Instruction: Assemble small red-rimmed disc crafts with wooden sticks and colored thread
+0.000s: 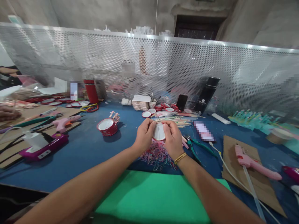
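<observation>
Between both hands is a small round white disc with a red rim [159, 132], held upright over the table. My left hand [146, 134] grips its left edge, thumb on the near face. On the opposite edge, my right hand [173, 137] pinches it the same way; a gold bracelet circles that wrist. Directly below lies a tangle of pink, purple and blue threads [157, 157]. To the left stands a stack of similar red-rimmed discs [106, 127], with pale sticks behind it. Green-handled pliers [193, 149] lie just right of my right hand.
A pink glue gun [254, 163] rests on cardboard at right, another pink glue gun [64, 123] at left near a purple power strip [44, 147]. Behind stand a red bottle [91, 91], a black bottle [207, 95] and a perforated metal screen [105, 59]. Another person's hand [9, 112] is far left.
</observation>
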Demonstrator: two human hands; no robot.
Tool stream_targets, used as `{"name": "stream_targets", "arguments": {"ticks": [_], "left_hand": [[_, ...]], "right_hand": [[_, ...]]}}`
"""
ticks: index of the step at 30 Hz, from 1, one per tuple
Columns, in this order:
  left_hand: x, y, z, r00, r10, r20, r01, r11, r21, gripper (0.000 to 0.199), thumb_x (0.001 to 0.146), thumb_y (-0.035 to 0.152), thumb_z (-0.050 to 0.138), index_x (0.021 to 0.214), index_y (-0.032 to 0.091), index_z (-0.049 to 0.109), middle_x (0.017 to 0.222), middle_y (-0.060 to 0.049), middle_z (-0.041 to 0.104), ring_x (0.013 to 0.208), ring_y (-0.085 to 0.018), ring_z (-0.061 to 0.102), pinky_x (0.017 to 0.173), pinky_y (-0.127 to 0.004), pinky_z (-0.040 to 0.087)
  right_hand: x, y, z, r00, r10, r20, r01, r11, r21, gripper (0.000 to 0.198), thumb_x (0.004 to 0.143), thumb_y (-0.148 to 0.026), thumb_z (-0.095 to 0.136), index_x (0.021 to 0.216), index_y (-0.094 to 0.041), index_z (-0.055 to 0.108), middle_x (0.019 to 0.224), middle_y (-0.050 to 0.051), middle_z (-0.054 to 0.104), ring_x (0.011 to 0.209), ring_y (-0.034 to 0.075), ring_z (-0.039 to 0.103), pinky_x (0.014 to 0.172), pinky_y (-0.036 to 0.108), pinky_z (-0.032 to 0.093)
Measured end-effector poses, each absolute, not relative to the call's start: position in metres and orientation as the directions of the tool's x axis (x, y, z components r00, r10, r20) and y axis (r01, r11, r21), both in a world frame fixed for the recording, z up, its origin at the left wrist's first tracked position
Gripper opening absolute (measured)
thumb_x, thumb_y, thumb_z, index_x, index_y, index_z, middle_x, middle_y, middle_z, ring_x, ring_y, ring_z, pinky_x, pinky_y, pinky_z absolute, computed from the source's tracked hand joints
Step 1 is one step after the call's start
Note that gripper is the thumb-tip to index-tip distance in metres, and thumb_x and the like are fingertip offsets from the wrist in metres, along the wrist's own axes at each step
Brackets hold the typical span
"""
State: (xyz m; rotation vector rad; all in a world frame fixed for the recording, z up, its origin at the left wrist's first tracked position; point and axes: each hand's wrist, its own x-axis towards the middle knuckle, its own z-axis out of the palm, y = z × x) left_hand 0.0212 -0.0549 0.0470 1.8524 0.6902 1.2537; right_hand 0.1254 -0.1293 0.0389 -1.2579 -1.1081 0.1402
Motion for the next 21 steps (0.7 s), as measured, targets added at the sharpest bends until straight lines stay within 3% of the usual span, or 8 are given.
{"name": "stream_targets", "arguments": {"ticks": [2, 5, 9, 21], "left_hand": [[0.020, -0.049, 0.048, 0.361, 0.815, 0.454, -0.038, -0.474, 0.880, 0.025, 0.088, 0.038, 0.052, 0.074, 0.018, 0.052, 0.064, 0.003, 0.047, 0.060, -0.011, 0.042, 0.055, -0.022, 0.034], [0.018, -0.038, 0.049, 0.380, 0.835, 0.399, -0.107, -0.388, 0.915, 0.026, 0.083, 0.041, 0.058, 0.073, 0.017, 0.052, 0.065, 0.004, 0.048, 0.059, -0.010, 0.042, 0.055, -0.022, 0.035], [0.015, -0.029, 0.050, 0.407, 0.822, 0.398, -0.093, -0.396, 0.913, 0.026, 0.080, 0.039, 0.060, 0.070, 0.017, 0.053, 0.063, 0.003, 0.048, 0.057, -0.010, 0.041, 0.053, -0.022, 0.033], [0.014, -0.025, 0.045, 0.367, 0.813, 0.453, 0.026, -0.495, 0.868, 0.020, 0.080, 0.034, 0.057, 0.069, 0.017, 0.055, 0.064, 0.003, 0.050, 0.061, -0.011, 0.045, 0.056, -0.022, 0.036]], "right_hand": [[0.126, -0.129, 0.037, 0.439, 0.696, 0.568, 0.459, 0.370, -0.808, 0.029, 0.090, -0.039, 0.054, 0.112, -0.020, 0.059, 0.103, 0.006, 0.068, 0.090, 0.020, 0.063, 0.083, 0.034, 0.050], [0.130, -0.129, 0.036, 0.308, 0.772, 0.556, 0.503, 0.365, -0.784, 0.053, 0.079, -0.038, 0.069, 0.126, -0.021, 0.051, 0.120, 0.008, 0.064, 0.103, 0.023, 0.062, 0.093, 0.039, 0.049], [0.134, -0.131, 0.037, 0.210, 0.825, 0.525, 0.572, 0.332, -0.750, 0.073, 0.072, -0.041, 0.076, 0.135, -0.021, 0.046, 0.136, 0.012, 0.056, 0.121, 0.027, 0.055, 0.104, 0.045, 0.044], [0.136, -0.128, 0.035, 0.214, 0.833, 0.511, 0.621, 0.288, -0.729, 0.069, 0.068, -0.040, 0.081, 0.130, -0.023, 0.054, 0.132, 0.011, 0.060, 0.120, 0.028, 0.057, 0.101, 0.046, 0.046]]}}
